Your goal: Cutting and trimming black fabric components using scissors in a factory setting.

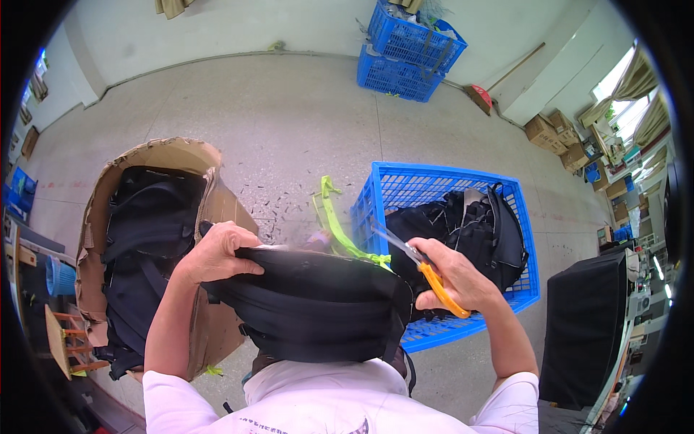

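My left hand (219, 252) grips the upper left edge of a black fabric bag (311, 300), thumb on the near side. The bag is spread in front of my body. In my right hand (463, 281) is a pair of scissors (438, 286) with orange handles; its blades point up and left, just beyond the bag's right corner. A bright yellow-green strip (335, 223) trails from the bag's far edge toward the floor. Whether the blades touch the strip or the bag, I cannot tell.
To the left, a cardboard box (90, 239) holds black bags. A blue plastic crate (448, 173) with more black bags stands to the right. Dark scraps (271, 210) litter the floor between them. Farther off are stacked blue crates (397, 76), a wooden stool (61, 340) and a black-covered block (584, 325).
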